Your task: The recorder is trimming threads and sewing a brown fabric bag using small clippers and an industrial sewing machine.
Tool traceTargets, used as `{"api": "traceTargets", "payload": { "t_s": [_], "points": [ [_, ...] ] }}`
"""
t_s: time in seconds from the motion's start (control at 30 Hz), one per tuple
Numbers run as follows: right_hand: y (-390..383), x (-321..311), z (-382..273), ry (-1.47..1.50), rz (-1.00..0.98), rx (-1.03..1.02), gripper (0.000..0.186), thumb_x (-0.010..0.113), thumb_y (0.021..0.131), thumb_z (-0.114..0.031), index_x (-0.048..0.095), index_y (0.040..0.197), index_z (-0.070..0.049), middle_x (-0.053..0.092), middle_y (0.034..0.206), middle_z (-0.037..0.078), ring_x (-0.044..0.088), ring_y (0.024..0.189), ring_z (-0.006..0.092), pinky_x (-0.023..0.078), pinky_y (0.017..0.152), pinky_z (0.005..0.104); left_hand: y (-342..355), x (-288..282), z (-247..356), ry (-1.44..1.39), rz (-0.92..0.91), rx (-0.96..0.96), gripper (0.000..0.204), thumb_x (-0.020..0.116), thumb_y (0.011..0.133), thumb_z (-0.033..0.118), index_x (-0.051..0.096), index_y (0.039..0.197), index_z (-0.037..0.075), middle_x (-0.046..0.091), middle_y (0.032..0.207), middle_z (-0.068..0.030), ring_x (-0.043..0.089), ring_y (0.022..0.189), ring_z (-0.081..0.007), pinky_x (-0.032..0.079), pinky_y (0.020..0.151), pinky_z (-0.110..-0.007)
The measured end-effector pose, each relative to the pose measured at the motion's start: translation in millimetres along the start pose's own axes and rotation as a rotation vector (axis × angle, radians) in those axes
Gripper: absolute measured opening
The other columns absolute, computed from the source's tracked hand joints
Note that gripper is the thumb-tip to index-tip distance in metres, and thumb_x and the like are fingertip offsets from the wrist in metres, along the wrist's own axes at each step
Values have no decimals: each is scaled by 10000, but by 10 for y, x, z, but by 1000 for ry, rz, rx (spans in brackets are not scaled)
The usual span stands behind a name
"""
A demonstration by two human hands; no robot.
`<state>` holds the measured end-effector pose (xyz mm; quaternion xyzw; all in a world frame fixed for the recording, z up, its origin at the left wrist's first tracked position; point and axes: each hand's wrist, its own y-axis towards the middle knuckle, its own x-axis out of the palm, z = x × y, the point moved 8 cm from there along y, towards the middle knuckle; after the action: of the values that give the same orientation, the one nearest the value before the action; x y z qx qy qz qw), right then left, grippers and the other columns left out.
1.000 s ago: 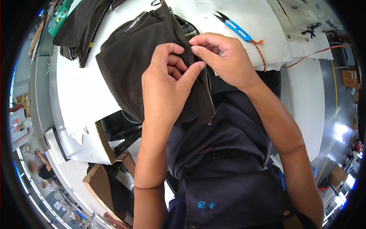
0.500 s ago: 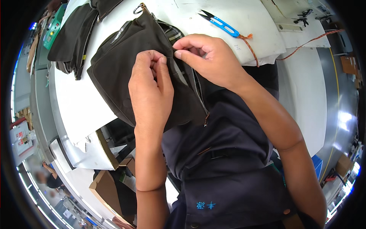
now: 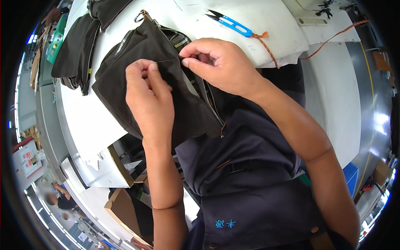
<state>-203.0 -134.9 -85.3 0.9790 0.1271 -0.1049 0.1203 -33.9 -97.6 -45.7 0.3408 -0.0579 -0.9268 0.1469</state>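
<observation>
A dark olive-brown fabric bag (image 3: 112, 83) lies at the table's front edge, its long metal zipper (image 3: 209, 98) undone and a checked lining (image 3: 178, 39) showing inside. Over the bag's front panel, my left hand (image 3: 148, 98) is closed in a pinch. A thin thread (image 3: 166, 61) runs from its fingertips toward the bag's opening. My right hand (image 3: 221, 62) pinches the fabric edge beside the zipper; exactly what lies between its fingertips is hard to see. Beyond it lie blue thread snips (image 3: 233, 24) with an orange cord (image 3: 266, 46) tied to the handle.
Another dark bag (image 3: 75, 52) lies at the left of the white table (image 3: 89, 125). A green device (image 3: 56, 41) stands at the far left. Below the table's left side sits an open cardboard box (image 3: 123, 210). In the background at lower left there is a person (image 3: 64, 200).
My left hand has drawn away leftward from the right, and the gap between them is wider, with the thread stretched across it. The right hand keeps its pinch at the bag's edge.
</observation>
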Motion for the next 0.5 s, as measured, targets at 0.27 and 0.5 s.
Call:
{"api": "traceTargets", "payload": {
  "t_s": [0.27, 0.5],
  "points": [
    [2, -14, -49, -45, 4, -8, 177, 757, 959, -135, 747, 1099, -27, 684, 855, -2, 547, 710, 58, 465, 634, 243, -44, -16, 20, -134, -24, -122, 154, 610, 1069, 114, 569, 1148, -12, 645, 937, -87, 635, 684, -92, 481, 525, -248],
    [-20, -46, -69, -81, 36, -69, 164, 763, 944, -122, 752, 1083, -35, 662, 827, -5, 544, 694, 69, 463, 623, 246, -258, 72, 453, 126, -111, 261, 453, 765, 893, 34, 560, 1293, -21, 627, 1163, -124, 660, 890, -196, 548, 681, -290]
  ]
}}
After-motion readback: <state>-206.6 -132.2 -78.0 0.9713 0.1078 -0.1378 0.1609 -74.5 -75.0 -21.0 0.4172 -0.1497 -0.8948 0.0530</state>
